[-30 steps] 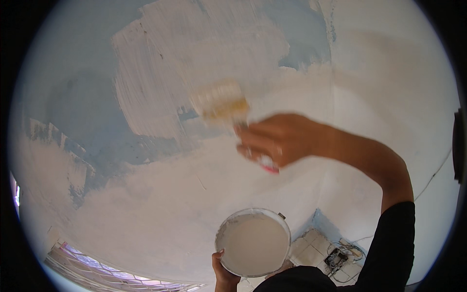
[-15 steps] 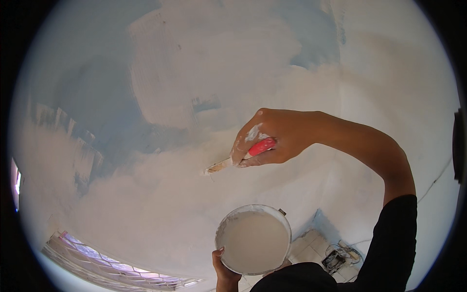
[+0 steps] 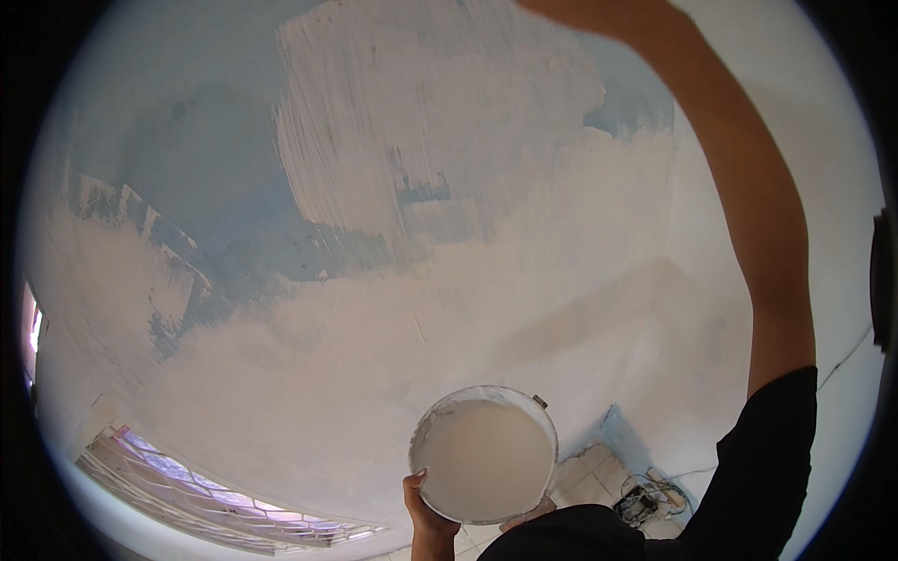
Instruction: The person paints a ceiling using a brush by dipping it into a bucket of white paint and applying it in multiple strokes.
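Observation:
My left hand (image 3: 427, 503) grips the rim of a round bucket (image 3: 553, 439) at its near left side, thumb over the edge. Pale, off-white paint (image 3: 491, 463) fills much of the bucket. The raised right arm reaches up the wall, and only part of my right hand (image 3: 585, 15) shows at the top edge. Its fingers lie beyond the picture, and no paintbrush is visible now. Ahead stands a light blue wall (image 3: 201, 150), broadly covered with whitish paint (image 3: 365, 112) in streaky strokes. Blue patches still show at the upper left and upper right.
A window with a white metal grille (image 3: 215, 510) lies at the lower left. Beyond the bucket, at the lower right, a tiled floor (image 3: 589, 477) carries a dark object with tangled cables (image 3: 641, 505). A dark object (image 3: 880, 280) sits at the right rim, with a thin cord below it.
My right hand, which held a red-handled paintbrush at mid-wall, has swung upward to the top edge. The bucket in my left hand has barely shifted.

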Demonstrator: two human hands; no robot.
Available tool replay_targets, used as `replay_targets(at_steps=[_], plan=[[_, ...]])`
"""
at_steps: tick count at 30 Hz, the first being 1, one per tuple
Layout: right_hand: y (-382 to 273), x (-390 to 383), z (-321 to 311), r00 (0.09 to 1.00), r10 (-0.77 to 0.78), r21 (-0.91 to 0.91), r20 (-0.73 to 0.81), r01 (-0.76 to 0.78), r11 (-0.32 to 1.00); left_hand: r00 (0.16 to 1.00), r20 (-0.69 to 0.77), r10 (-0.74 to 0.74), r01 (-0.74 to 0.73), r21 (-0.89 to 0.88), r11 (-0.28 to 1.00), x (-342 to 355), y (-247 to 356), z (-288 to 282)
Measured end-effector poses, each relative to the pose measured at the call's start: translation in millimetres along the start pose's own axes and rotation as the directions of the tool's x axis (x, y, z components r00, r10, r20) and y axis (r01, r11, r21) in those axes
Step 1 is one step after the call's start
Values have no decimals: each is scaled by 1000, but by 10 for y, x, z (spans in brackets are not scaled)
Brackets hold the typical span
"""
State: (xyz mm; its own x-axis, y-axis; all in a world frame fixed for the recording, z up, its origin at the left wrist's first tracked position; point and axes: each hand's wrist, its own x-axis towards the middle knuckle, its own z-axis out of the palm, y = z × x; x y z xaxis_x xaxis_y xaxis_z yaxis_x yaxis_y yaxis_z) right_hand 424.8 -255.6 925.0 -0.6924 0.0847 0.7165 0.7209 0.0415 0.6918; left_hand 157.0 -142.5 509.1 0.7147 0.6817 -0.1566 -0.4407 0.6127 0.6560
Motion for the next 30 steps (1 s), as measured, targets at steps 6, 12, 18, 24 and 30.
replay_targets(at_steps=[6, 12, 18, 24, 30], plan=[[-831, -969, 455, 941, 76, 244, 329, -162, 956, 1000, 20, 7, -7, 19, 1000, -1, 36, -56], [-1307, -1371, 208, 824, 48, 389, 565, -318, 865, 999, 17, -30, 28, 104, 994, 62, 73, 48], [-968, -1083, 367, 801, 199, 641, 565, -578, 505, 999, 14, -38, 37, 67, 997, 78, 102, -32], [-350, -552, 440, 842, 175, 417, 511, -421, 806, 999, 24, -33, 32, 70, 997, 81, 96, -39], [-49, 57, -7, 917, 282, 235, 281, -351, 906, 1000, 24, -11, 10, 64, 998, 102, 49, -78]])
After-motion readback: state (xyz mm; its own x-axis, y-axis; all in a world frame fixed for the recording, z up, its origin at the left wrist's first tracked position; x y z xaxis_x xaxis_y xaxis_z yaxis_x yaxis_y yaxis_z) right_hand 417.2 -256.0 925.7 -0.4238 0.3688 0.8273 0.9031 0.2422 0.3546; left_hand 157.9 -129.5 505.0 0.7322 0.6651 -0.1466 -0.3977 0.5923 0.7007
